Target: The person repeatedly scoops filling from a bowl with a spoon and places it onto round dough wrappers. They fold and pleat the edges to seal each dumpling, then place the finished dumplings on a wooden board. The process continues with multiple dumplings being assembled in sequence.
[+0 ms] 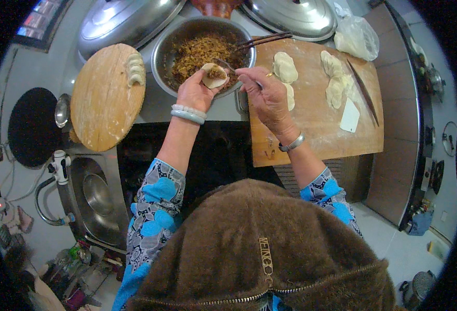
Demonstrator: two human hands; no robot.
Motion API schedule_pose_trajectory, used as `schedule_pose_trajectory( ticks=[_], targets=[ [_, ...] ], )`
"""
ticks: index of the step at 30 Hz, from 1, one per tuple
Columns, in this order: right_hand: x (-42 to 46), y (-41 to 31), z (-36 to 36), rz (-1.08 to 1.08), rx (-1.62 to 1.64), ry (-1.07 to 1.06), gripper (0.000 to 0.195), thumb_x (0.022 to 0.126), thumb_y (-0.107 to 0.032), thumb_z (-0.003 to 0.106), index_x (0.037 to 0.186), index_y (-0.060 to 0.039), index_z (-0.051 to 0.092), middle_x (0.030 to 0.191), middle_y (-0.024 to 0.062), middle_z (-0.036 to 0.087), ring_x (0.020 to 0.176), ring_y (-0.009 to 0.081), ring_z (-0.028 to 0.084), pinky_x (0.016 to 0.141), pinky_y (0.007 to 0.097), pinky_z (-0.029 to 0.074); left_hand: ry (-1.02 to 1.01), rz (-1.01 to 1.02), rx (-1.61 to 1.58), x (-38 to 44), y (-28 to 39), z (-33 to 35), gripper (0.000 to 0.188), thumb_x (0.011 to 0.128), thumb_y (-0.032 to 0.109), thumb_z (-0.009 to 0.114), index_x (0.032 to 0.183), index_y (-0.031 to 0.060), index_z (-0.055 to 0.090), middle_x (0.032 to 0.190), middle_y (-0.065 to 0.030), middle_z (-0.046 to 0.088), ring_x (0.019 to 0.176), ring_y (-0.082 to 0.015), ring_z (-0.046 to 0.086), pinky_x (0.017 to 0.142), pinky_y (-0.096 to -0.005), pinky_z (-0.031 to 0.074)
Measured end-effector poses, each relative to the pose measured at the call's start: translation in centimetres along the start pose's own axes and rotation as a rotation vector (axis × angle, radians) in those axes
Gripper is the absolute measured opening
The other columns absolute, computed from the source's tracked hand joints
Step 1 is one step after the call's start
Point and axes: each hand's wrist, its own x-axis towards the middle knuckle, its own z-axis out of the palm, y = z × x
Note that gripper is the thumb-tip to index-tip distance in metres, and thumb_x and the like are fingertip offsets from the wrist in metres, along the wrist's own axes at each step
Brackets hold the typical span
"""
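Observation:
My left hand cradles a round dough wrapper over the near rim of a steel bowl. A small mound of minced filling lies on the wrapper. My right hand grips a metal utensil, apparently a spoon, whose head is just beyond the wrapper. The large steel bowl holds more brown minced filling. A pair of dark chopsticks rests across its right rim. Flattened dough wrappers lie on a wooden board, partly hidden by my right hand.
On a round wooden board at left sit several folded dumplings. More overlapping wrappers, a white scraper and a dark tapered rolling pin lie on the right board. Steel lids stand behind. A sink is lower left.

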Motion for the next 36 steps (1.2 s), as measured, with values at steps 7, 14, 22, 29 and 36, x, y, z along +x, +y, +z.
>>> schedule_pose_trajectory(
  ticks=[7,14,22,29,36],
  targets=[
    [-0.5,0.8,0.3,0.106,0.096,0.004,0.013,0.093,-0.009,0.059,0.103,-0.0033,0.065,0.082,0.0089,0.063,0.068,0.0145,0.061,0.063,0.0264,0.049,-0.039,-0.075,-0.031,0.5,0.1,-0.8,0.031,0.101,0.017,0.041,0.126,-0.0009,0.049,0.129,-0.0174,0.053,0.118,-0.0332,0.053,0.104,-0.0495,0.042],
    [0.9,0.5,0.0,0.297,0.221,0.114,0.018,0.094,-0.015,0.057,0.101,-0.0003,0.065,0.078,0.0091,0.064,0.068,0.014,0.061,0.064,0.0278,0.05,-0.075,-0.03,-0.036,-0.1,0.1,-1.2,0.03,0.1,0.014,0.042,0.124,-0.0035,0.049,0.127,-0.0192,0.054,0.117,-0.0332,0.053,0.104,-0.0473,0.043],
    [2.1,7.5,2.1,0.312,-0.236,-0.03,0.023,0.091,-0.018,0.054,0.09,0.0028,0.065,0.074,0.0144,0.065,0.067,0.0185,0.066,0.062,0.0337,0.051,-0.073,0.029,-0.035,-1.8,1.7,-2.7,0.033,0.099,0.011,0.043,0.125,-0.0094,0.046,0.126,-0.0221,0.054,0.119,-0.0372,0.052,0.105,-0.048,0.041],
    [2.0,7.1,1.5,0.656,0.371,0.134,0.026,0.091,-0.02,0.054,0.092,0.0045,0.062,0.074,0.0109,0.066,0.059,0.0142,0.062,0.053,0.0285,0.048,-0.046,0.062,-0.014,-2.0,2.2,-3.0,0.035,0.098,0.011,0.045,0.125,-0.0097,0.046,0.128,-0.0226,0.053,0.12,-0.038,0.051,0.106,-0.05,0.039],
    [1.6,6.1,0.6,0.675,0.584,0.206,0.025,0.095,-0.021,0.053,0.097,0.0024,0.062,0.079,0.0097,0.066,0.06,0.0101,0.06,0.047,0.0205,0.044,-0.02,0.055,0.018,-1.9,2.1,-2.4,0.035,0.098,0.011,0.044,0.126,-0.0096,0.046,0.128,-0.0219,0.053,0.122,-0.0358,0.05,0.105,-0.0501,0.04]
  ],
)
